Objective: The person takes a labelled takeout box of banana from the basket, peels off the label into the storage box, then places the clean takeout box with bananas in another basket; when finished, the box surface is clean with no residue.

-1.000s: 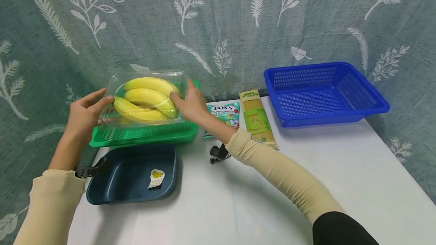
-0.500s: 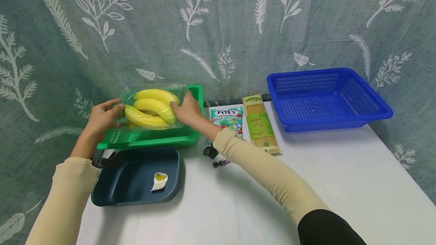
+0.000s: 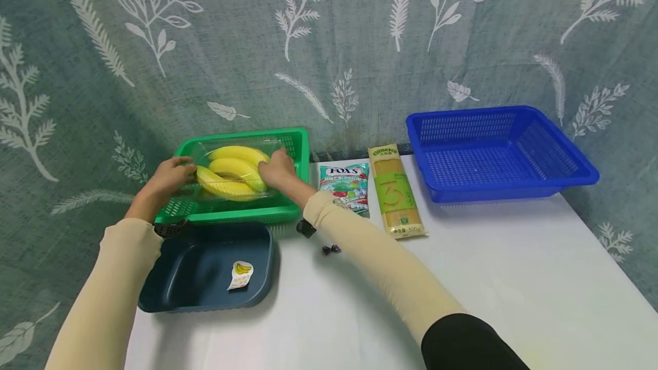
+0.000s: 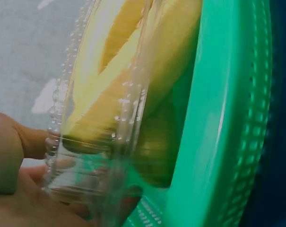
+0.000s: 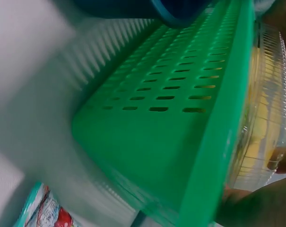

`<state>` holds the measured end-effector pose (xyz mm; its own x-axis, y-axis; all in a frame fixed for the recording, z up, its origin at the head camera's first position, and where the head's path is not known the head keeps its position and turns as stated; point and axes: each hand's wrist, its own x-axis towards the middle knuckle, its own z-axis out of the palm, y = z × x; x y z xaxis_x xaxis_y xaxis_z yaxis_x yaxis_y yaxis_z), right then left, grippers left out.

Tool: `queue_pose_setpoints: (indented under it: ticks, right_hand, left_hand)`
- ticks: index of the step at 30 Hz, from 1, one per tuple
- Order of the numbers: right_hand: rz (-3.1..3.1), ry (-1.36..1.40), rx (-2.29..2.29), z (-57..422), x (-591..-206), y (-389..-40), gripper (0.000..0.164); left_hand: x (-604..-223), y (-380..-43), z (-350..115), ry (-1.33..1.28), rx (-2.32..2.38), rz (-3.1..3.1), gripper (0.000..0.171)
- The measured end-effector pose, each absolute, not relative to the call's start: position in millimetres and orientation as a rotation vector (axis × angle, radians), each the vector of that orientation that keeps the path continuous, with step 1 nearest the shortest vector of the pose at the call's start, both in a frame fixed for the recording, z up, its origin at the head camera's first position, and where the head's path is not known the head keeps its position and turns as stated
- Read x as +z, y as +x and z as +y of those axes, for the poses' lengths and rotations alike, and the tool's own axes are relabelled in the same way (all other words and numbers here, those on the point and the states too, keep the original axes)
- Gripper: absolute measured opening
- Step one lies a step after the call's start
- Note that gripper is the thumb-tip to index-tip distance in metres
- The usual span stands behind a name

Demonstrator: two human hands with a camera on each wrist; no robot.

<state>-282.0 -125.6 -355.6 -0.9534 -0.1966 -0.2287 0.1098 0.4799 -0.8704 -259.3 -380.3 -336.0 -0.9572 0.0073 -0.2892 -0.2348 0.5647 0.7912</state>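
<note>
My left hand (image 3: 171, 179) and right hand (image 3: 279, 170) hold a clear plastic box (image 4: 133, 104) by its two short ends. Several yellow bananas (image 3: 233, 171) lie inside it. In the left wrist view, my left thumb and fingers pinch the box's beaded edge. A green basket (image 3: 304, 156) surrounds the lower part of the box, which sits inside the rim at a slight tilt. The right wrist view shows the basket's slotted side (image 5: 152, 137), with fingers of my right hand (image 5: 261, 205) at the box end beyond the rim.
A dark blue tub (image 3: 205, 296) with a banana sticker (image 3: 240, 274) stands in front of the basket. To the right lie a FOX'S candy bag (image 3: 345, 183) and a pasta pack (image 3: 396, 190). A blue basket (image 3: 504, 187) sits further right. Small dark pieces (image 3: 331, 249) lie near my right forearm.
Both hands have lowered the box of bananas from above the green basket down into it. The basket's back rim, hidden behind the box before, now shows. The other things stay put.
</note>
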Motion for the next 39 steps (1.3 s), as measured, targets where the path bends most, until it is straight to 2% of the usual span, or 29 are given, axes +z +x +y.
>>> queue_pose_setpoints:
  ticks: [11,22,23,27,31,35,39]
  right_hand:
    - [2.438,0.016,-1.385,-126.0,-373.4,-282.6,0.075]
    - [2.468,-0.075,-1.27,-123.6,-370.8,-279.8,0.076]
    - [2.504,-0.115,-1.249,-122.9,-368.0,-278.9,0.07]
    - [2.699,-0.353,-1.131,-112.6,-347.4,-269.4,0.073]
    - [2.807,-0.65,-1.076,-80.7,-312.5,-250.8,0.077]
    - [2.833,-0.901,-1.059,-31.6,-284.3,-224.1,0.073]
    - [2.918,-1.093,-0.963,23.8,-276.7,-191.0,0.073]
  left_hand:
    - [-358.4,-269.1,-376.0,-0.15,1.235,2.492,0.061]
    - [-358.6,-269.6,-375.9,-0.142,1.187,2.492,0.063]
    - [-357.1,-269.6,-375.7,-0.143,1.166,2.517,0.064]
    - [-345.9,-267.3,-374.0,-0.15,1.012,2.69,0.07]
    - [-321.2,-257.4,-364.5,-0.089,0.893,2.914,0.076]
    - [-290.1,-236.2,-344.8,0.081,0.805,3.129,0.076]
    - [-269.4,-204.3,-313.1,0.339,0.647,3.294,0.074]
